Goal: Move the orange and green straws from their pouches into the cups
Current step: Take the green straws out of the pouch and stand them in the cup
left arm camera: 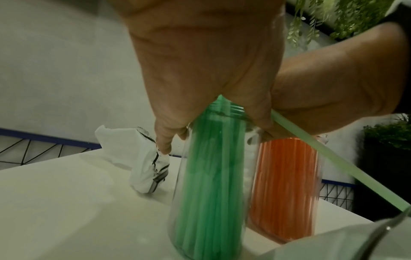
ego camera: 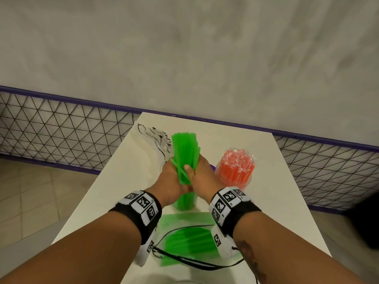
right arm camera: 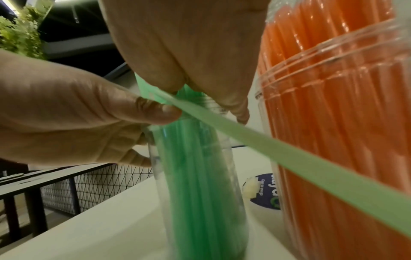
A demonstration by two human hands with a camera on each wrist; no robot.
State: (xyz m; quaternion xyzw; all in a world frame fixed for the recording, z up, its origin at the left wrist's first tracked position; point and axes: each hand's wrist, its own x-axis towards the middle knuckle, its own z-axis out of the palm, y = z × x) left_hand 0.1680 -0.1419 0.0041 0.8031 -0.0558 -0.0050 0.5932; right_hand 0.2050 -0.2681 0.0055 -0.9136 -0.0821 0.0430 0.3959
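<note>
Head view alone shows both hands' fingers (ego camera: 187,170) clamped on the green straws (ego camera: 185,147) above their cup (left arm camera: 209,193), with bare counter (ego camera: 114,181) left of it.

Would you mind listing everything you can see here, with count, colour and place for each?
Green straws: one bundle, bright green, upright in the near cup, gripped by both hands.
Stray green straw: one, pale green, slanting out of the bundle.
Clear cup: one, transparent, under the green bundle.
Orange straws: one bundle, orange, standing in a second clear cup to the right.
Green pouch: one, clear with green straws inside, on the table's near end.
White bag: one, white with black print, on the table's far left.
Table: one, white.
Mesh fence: one, black wire with purple rail, behind the table.
Left hand: closed round the green bundle.
Right hand: closed round it too.
</note>
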